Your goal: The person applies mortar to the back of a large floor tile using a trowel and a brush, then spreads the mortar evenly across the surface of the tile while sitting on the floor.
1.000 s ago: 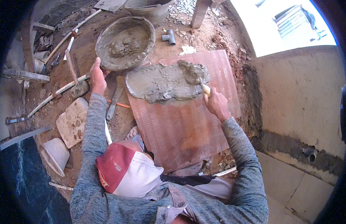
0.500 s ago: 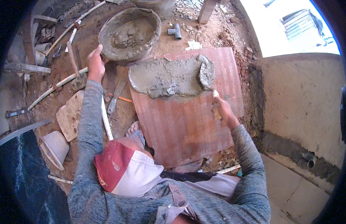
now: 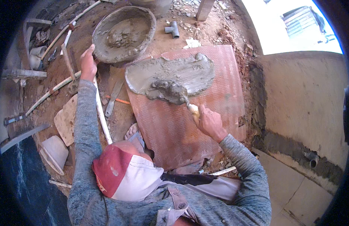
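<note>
A reddish, textured rectangular panel [image 3: 182,132] lies in front of me, with a thick layer of wet grey mortar [image 3: 136,77] over its far part. My right hand [image 3: 211,121] is closed around the light handle of a trowel [image 3: 193,110]. The trowel's blade sits at the mortar's near edge, mostly hidden under a dark heap of it. At the far left, my left hand [image 3: 88,64] grips the rim of a round basin [image 3: 148,39], which is tilted and holds more wet mortar [image 3: 123,34].
A grey T-shaped pipe fitting [image 3: 173,29] lies beyond the panel. Left of the panel are a flat scraper [image 3: 114,98], a hammer [image 3: 68,62], white pipes [image 3: 101,113] and a white bucket [image 3: 54,152]. A low wall [image 3: 302,101] with a pipe stub [image 3: 313,163] stands on the right.
My right hand has moved the trowel left and nearer across the mortar. The raised ridge at the right is flattened, and a heap now sits at the near edge. My left hand stays on the basin.
</note>
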Tool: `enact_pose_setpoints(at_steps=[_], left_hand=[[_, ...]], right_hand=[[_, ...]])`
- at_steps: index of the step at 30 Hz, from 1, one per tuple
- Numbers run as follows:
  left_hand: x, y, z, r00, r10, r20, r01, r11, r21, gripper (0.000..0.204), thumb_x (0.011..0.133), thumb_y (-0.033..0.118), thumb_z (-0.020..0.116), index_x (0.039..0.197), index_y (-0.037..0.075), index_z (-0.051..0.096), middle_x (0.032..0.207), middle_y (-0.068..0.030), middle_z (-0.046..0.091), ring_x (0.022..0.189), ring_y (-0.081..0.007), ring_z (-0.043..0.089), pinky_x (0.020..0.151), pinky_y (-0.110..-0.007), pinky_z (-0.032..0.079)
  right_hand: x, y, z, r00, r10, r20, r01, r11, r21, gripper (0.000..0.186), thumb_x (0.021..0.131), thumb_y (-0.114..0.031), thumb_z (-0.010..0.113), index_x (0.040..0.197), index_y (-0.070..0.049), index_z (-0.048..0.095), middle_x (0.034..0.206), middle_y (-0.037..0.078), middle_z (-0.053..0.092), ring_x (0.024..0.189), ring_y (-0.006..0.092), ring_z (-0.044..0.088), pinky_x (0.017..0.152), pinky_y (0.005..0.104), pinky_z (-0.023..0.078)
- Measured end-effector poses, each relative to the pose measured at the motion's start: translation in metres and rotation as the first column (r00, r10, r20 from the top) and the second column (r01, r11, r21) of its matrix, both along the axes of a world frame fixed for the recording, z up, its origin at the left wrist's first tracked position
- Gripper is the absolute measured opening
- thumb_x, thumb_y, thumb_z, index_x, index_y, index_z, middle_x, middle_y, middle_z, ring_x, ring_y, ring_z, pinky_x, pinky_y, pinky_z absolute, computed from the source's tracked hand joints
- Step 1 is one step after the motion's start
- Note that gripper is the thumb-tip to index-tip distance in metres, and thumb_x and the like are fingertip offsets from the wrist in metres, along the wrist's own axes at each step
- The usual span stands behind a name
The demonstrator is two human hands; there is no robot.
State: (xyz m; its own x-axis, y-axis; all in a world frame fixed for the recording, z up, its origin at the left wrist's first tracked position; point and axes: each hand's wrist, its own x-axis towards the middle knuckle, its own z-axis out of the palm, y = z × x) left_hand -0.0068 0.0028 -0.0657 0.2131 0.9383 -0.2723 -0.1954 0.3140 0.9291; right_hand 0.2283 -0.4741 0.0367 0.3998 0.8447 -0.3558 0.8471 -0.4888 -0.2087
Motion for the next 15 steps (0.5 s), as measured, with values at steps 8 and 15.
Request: enact_pose_setpoints(at_steps=[8,15], left_hand=[[0.001,0.000,-0.004,0.999,-0.041,-0.013,0.042,0.996,0.083,0.039,0.096,0.022,0.063,0.122,-0.007,0.060,0.123,-0.0131,0.064,0.112,-0.0218,0.060,0.102,-0.035,0.044],[0.000,-0.001,-0.010,0.999,-0.047,-0.014,0.048,0.994,0.103,0.035,0.097,0.021,0.059,0.117,-0.007,0.063,0.117,-0.0113,0.066,0.106,-0.0187,0.061,0.096,-0.032,0.046]], right_hand=[[0.091,-0.022,-0.010,0.972,-0.087,0.217,0.078,0.996,0.050,0.030,0.090,-0.031,0.061,0.098,-0.005,0.049,0.074,0.018,0.064,0.066,0.0384,0.065,0.056,0.0500,0.051],[0.154,-0.015,-0.014,0.919,-0.229,0.322,0.205,0.973,0.108,0.034,0.089,-0.034,0.061,0.099,-0.002,0.052,0.075,0.024,0.067,0.068,0.0414,0.067,0.061,0.0515,0.054]])
